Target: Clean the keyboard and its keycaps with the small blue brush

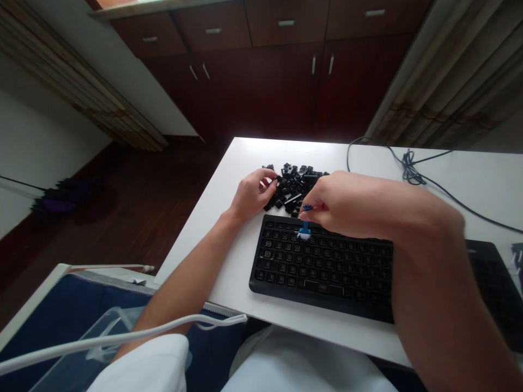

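Observation:
A black keyboard (pixel 322 267) with its keycaps off lies on the white table. Behind its left part is a heap of loose black keycaps (pixel 291 188). My left hand (pixel 255 190) is at the heap's left edge, thumb and forefinger pinched on a black keycap (pixel 279 179). My right hand (pixel 322 198) grips a small blue brush (pixel 304 230), its white bristles pointing down at the upper left rows of the keyboard. My right forearm hides part of the keyboard's right side.
A black cable (pixel 411 166) lies coiled on the white table (pixel 220 218) at the back right. Close on the left stand a blue fabric item (pixel 106 299) and a white tube (pixel 122 338). Dark red cabinets (pixel 261 92) are beyond the table.

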A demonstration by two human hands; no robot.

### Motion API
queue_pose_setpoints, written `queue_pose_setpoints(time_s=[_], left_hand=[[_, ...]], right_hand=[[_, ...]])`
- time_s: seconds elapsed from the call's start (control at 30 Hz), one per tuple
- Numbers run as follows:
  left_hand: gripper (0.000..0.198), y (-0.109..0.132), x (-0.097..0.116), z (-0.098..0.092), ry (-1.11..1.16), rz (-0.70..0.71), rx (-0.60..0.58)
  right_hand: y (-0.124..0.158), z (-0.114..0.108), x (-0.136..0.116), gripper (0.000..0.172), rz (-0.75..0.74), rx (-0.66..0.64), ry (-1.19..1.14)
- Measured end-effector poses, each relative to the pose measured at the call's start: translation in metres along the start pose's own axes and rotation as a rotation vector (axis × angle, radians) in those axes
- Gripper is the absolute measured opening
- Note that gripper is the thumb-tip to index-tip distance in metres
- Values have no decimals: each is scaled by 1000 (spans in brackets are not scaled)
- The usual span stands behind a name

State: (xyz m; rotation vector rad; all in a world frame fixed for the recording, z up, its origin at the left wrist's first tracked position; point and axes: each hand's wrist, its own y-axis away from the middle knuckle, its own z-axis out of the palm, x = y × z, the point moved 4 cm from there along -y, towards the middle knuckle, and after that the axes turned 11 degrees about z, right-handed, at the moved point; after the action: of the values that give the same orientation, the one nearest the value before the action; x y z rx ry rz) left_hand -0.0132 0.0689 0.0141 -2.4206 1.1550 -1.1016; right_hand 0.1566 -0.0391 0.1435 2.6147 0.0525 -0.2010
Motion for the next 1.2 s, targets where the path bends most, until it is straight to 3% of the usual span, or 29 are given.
queue_pose_setpoints(time_s=[0.1, 0.23, 0.3, 0.43, 0.53, 0.7, 0.83, 0.9, 1.07, 1.2], left_hand=[[19, 0, 0, 0, 0, 0, -1], [18, 0, -1, 0, -1, -5, 2], [18, 0, -1, 0, 0, 1, 4], [18, 0, -1, 0, -3, 4, 2], [18, 0, -1, 0, 0, -6, -5], [18, 0, -1, 0, 1, -5, 1], [19, 0, -1, 0, -1, -5, -3], [19, 0, -1, 0, 2, -6, -5], [19, 1, -3, 0, 0, -2, 0], [19, 2, -4, 1, 5, 9, -1]], right_hand=[[-3, -1, -1, 24, -3, 33, -2], [-1, -10, -1, 21, -18, 226, 36], [2, -12, -3, 26, -45, 257, 43], [6, -5, -4, 29, -78, 131, 8], [2, -1, -1, 22, 0, 38, 14], [1, -10, 1, 15, 69, 215, 54], [4, -4, -2, 25, 8, 103, 12], [3, -1, -1, 21, 41, 61, 15], [3, -9, 3, 14, 120, 211, 58], [3, -1, 0, 21, 60, 47, -1]])
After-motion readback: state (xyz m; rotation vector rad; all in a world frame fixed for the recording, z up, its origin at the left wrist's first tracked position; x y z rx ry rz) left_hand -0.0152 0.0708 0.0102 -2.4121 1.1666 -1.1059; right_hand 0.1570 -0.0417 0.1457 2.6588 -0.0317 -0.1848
